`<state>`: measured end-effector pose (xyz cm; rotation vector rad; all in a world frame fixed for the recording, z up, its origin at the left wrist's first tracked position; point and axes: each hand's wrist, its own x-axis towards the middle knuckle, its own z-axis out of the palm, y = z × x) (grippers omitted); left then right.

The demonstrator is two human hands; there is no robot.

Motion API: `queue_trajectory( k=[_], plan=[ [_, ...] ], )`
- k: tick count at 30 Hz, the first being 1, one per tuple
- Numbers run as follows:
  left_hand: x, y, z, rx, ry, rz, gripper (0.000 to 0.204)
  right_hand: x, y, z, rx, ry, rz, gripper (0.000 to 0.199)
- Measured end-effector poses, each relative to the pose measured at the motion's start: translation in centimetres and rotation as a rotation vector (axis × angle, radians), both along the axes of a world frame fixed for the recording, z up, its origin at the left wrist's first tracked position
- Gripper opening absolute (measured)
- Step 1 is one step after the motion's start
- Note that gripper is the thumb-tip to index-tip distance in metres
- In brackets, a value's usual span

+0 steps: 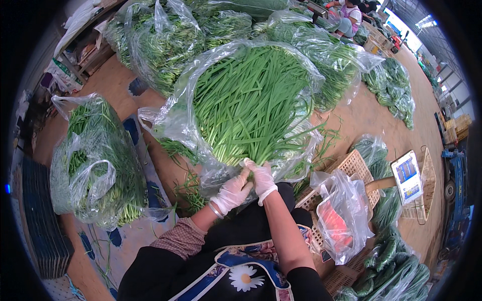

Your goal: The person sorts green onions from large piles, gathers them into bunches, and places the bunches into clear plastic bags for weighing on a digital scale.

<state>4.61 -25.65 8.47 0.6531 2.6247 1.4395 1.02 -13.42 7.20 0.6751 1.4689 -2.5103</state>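
Observation:
A large clear plastic bag (183,108) stands open before me, full of long flat green leaves with pale stalk ends, which look like garlic chives (246,100). Both my hands wear thin whitish gloves and meet at the near rim of the bag. My left hand (233,194) has its fingers closed at the pale ends of the chives. Beside it, my right hand (263,181) is closed around the base of a bunch whose leaves fan out to the right. The fingertips partly hide each other and the stalk ends.
At the left stands another filled clear bag (98,165); several more (163,50) stand behind. To my right are plastic crates (354,168), a clear bag with something red (341,220) and a scale display (407,176). Loose leaves litter the floor. A person (347,17) sits far right.

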Motion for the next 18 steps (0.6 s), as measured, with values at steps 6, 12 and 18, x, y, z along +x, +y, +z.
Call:
queue_trajectory(
  k=[6,12,18],
  plan=[
    [-0.2,-3.3,2.0,0.261,-0.093,0.243,0.028,1.2,2.4,-1.0,-0.382,0.075,-0.006,0.015],
    [-3.9,-2.5,3.7,-0.613,0.174,0.054,0.024,1.7,2.3,-0.2,-0.385,0.068,0.028,0.02],
    [-3.9,-3.3,2.5,-0.205,0.357,0.07,0.015,1.7,3.0,-0.9,-0.336,0.069,0.06,0.022]
  ],
)
